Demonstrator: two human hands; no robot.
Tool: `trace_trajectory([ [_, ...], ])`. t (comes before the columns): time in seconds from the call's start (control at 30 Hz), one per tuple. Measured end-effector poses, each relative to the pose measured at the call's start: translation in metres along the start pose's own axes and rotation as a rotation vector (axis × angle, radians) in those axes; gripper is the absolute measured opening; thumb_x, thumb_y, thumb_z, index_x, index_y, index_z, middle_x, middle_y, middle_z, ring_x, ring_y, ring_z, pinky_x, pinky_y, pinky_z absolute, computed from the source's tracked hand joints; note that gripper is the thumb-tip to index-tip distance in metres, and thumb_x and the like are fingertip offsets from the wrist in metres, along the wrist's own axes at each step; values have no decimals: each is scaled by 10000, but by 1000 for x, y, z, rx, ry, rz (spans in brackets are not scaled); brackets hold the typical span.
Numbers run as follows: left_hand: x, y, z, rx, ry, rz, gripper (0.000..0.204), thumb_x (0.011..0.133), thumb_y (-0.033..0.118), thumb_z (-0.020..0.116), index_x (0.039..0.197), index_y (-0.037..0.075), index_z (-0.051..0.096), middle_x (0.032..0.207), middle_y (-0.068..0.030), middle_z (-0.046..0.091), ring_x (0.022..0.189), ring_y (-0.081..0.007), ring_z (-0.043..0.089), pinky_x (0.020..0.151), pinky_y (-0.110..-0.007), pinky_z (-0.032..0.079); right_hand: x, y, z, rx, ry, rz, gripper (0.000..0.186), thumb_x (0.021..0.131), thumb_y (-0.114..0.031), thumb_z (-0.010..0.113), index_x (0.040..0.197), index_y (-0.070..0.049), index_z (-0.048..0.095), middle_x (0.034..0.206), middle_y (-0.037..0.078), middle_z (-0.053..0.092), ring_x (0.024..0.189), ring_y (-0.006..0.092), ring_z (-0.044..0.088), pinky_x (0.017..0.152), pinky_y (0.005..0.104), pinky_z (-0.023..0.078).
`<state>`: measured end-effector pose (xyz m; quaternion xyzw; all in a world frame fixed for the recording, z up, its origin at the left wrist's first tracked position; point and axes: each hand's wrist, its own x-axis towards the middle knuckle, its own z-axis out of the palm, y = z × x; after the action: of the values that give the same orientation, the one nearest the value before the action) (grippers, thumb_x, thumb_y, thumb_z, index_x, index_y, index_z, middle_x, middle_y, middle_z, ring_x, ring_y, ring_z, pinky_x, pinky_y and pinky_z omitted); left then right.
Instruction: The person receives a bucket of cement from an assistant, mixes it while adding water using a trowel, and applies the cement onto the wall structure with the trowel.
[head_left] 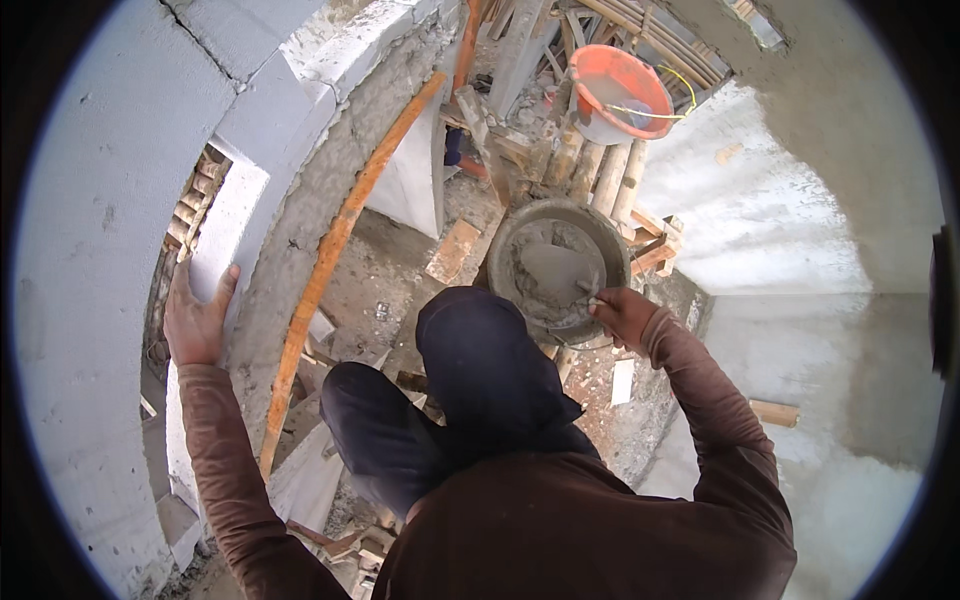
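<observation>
My left hand (195, 318) grips the edge of a white block (226, 225) at a narrow opening in the wall, its thumb on the block's face and its fingers on the opening side. My right hand (624, 318) is closed at the near right rim of a dark round bucket (612, 240). It holds what looks like a trowel (553, 268), whose flat grey blade lies over the wet mortar (533, 232) in the bucket. Mortar partly covers the blade, and my fingers hide most of the handle.
An orange bucket (622, 80) with a yellow handle stands beyond on wooden poles (610, 180). A long orange-brown board (330, 255) runs along the block wall (110, 200) on the left. My knees are bent between wall and bucket; rubble and a brick (453, 250) lie below.
</observation>
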<state>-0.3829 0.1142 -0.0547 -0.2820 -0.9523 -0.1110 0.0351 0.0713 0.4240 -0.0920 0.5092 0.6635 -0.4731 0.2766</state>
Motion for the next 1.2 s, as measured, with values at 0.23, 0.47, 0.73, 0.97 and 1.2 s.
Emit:
trace_trajectory([
  [0.23,12,-11,9,27,45,89,911,814,668,647,1343,-59,502,1299,-273,574,1233,-409,538,1032,-458,421,41,57,-22,-455,373,-186,351,920,-277,575,1062,32,660,842,229,697,774,369,694,743,433,542],
  [0.47,14,-5,10,54,-12,47,931,808,685,639,1352,-56,498,1309,-274,569,1240,-413,530,1038,-455,414,137,67,68,-15,157,-19,360,972,-316,523,968,7,684,836,171,674,754,316,677,654,418,536],
  [0.73,10,-6,6,46,35,76,876,825,652,650,1332,-51,520,1248,-283,602,1183,-415,570,994,-452,442,49,60,98,1106,-185,-113,328,1009,-359,464,1070,-60,584,629,21,509,458,137,487,428,298,416],
  [0.97,10,-2,4,27,39,81,876,825,643,658,1301,-81,530,1224,-298,602,1176,-420,566,994,-452,438,37,70,104,1222,-171,-258,396,1008,-394,397,1092,-47,568,627,26,502,441,143,470,396,294,397],
  [1.2,5,-1,9,52,64,87,791,847,575,673,1279,-74,535,1201,-275,606,1146,-420,569,974,-457,440,24,29,54,1497,-113,-517,405,998,-326,367,1253,-52,521,730,48,520,508,134,493,439,292,434],
])
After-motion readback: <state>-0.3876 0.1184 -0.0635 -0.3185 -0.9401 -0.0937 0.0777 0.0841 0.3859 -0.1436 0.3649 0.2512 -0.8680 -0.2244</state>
